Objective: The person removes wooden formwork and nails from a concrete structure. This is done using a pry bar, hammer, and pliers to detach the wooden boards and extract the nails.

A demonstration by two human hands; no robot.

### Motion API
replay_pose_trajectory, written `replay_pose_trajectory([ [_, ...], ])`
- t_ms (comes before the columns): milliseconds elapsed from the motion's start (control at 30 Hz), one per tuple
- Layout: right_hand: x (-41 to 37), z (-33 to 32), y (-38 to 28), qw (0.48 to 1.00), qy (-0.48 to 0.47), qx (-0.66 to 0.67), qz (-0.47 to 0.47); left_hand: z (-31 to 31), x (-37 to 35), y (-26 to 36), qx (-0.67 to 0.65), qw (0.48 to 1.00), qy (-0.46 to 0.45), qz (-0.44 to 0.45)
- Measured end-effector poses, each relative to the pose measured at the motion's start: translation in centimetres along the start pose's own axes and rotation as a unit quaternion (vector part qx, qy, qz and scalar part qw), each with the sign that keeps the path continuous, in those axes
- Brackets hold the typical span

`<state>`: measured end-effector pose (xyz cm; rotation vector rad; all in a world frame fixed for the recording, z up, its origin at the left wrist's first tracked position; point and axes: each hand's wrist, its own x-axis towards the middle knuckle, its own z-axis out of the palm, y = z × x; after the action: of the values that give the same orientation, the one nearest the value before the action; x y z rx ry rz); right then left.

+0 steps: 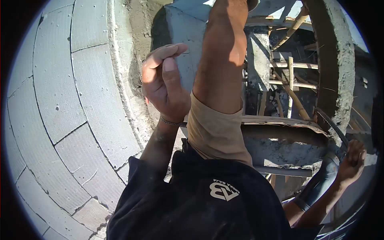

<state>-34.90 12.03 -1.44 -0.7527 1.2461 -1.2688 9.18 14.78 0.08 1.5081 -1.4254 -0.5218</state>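
My left hand (166,82) is raised beside the block wall (96,92), palm towards me. Its fingers are loosely bent and the thumb points up, with nothing visible between them. A bracelet is on that wrist. Far to the right, my right hand (353,161) is closed at the lower end of a dark curved bar (334,125), which rises towards the concrete edge. My bare knee and thigh (222,60) are between the two hands, below tan shorts (218,128).
Rough mortar (138,72) lines the wall's edge. Right of my leg is a framed opening with bamboo poles (291,80) and scattered debris far below. A rough concrete column (345,68) borders it. Under my right forearm is a dark grey tubular shape (320,184).
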Motion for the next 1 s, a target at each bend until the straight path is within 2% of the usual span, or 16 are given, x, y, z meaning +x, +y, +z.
replay_pose_trajectory([
  [33,1.0,-1.1,0.1,0.994,-0.108,-0.007,0.002,-3.5,-2.4,-2.1,0.093,0.991,0.053,-0.077],
  [67,1.3,-0.9,0.3,0.997,-0.076,-0.034,0.000,-6.2,-5.1,-4.1,0.181,0.965,0.108,-0.155],
  [133,2.1,-1.4,0.5,0.995,-0.082,-0.053,-0.006,-9.4,-12.6,-8.1,0.334,0.888,-0.067,-0.309],
  [200,3.7,-3.6,0.3,0.986,-0.164,-0.042,0.003,-11.7,-20.5,-10.0,0.411,0.857,-0.220,-0.218],
  [267,4.8,-6.9,0.4,0.972,-0.232,-0.040,0.008,-12.2,-25.7,-12.2,0.398,0.851,-0.252,-0.231],
  [400,5.1,-8.3,0.4,0.927,-0.343,0.127,0.078,-6.9,-25.1,-12.3,0.296,0.915,-0.226,-0.154],
  [467,4.8,-10.1,0.8,0.965,-0.255,-0.065,-0.004,-4.8,-25.5,-14.7,0.197,0.914,-0.272,-0.226],
  [533,3.5,-9.1,0.8,0.943,-0.146,-0.286,-0.088,-5.4,-23.4,-14.2,0.203,0.908,-0.226,-0.287],
  [600,1.8,-4.9,-0.4,0.983,-0.136,-0.126,0.003,-6.6,-23.1,-14.2,0.202,0.896,-0.182,-0.350],
  [667,0.4,0.4,-0.5,0.981,0.126,-0.149,0.003,-10.2,-23.9,-14.8,0.268,0.906,-0.163,-0.285],
  [733,0.6,-0.9,-0.6,0.989,-0.001,-0.147,0.008,-13.6,-24.1,-15.3,0.346,0.897,-0.255,-0.102],
  [767,0.3,-0.5,-0.7,0.988,-0.044,-0.149,0.010,-14.8,-24.0,-15.3,0.374,0.881,-0.276,-0.089],
  [833,-1.3,4.6,-0.2,0.977,0.114,-0.177,-0.037,-16.1,-24.0,-16.4,0.373,0.866,-0.313,-0.112],
  [867,-1.2,3.5,-0.4,0.976,0.113,-0.181,-0.039,-16.3,-23.4,-16.0,0.396,0.848,-0.337,-0.104],
  [933,-0.6,1.1,-1.1,0.982,-0.136,-0.129,0.014,-16.0,-21.8,-16.0,0.409,0.853,-0.308,-0.102],
  [1000,-1.3,2.2,-0.8,0.985,-0.085,-0.149,0.003,-15.8,-21.4,-16.1,0.420,0.857,-0.280,-0.106],
])
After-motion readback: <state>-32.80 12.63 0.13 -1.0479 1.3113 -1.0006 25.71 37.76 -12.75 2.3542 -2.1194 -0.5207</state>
